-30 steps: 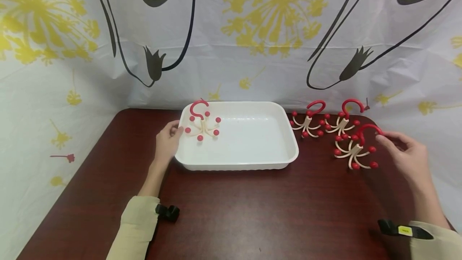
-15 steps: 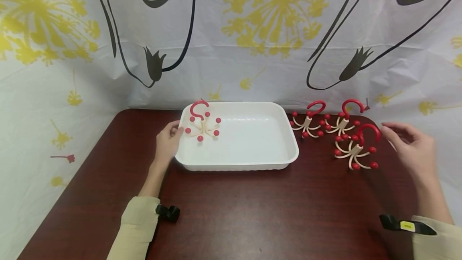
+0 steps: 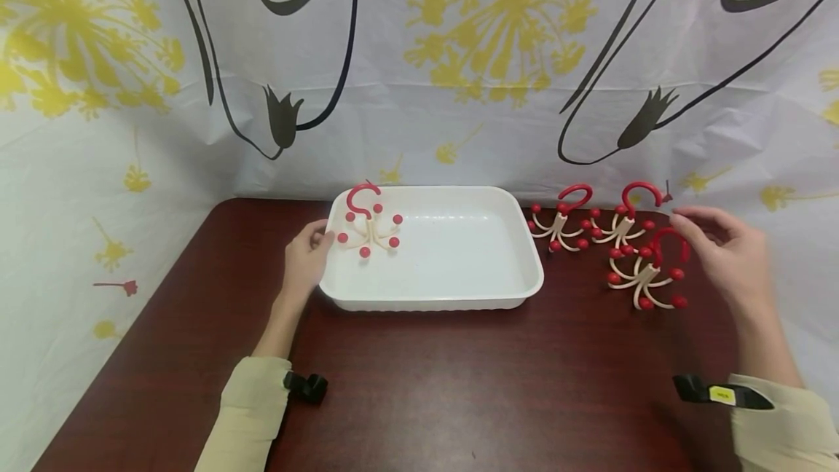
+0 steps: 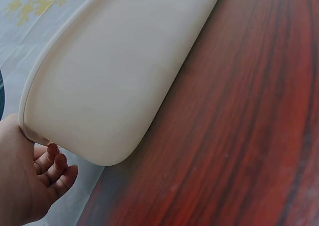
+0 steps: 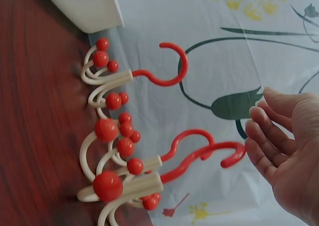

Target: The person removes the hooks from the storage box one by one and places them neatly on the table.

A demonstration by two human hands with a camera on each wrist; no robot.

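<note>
My left hand (image 3: 305,257) grips the left end of a white plastic tray (image 3: 459,303), its fingers curled beside the tray's end in the left wrist view. Inside the tray, at its left, stands a hook hanger (image 3: 368,230) with cream arms, red ball tips and a red hook. My right hand (image 3: 727,257) holds nothing, its fingers loosely bent. It is close to the red hook of the front hanger (image 3: 645,275), and the right wrist view shows a small gap between fingertips and that hook (image 5: 232,153). Two more such hangers, a left one (image 3: 558,223) and a right one (image 3: 623,226), stand just behind.
The dark red wooden table (image 3: 459,384) stretches out in front of the tray. A white curtain (image 3: 393,130) printed with yellow and grey flowers hangs along the table's back and sides. The three hangers on the table stand close together, right of the tray.
My right hand has let go of the front hanger's hook, drawn off to the right, then moved up and back left beside it. My left hand and the tray have stayed put.
</note>
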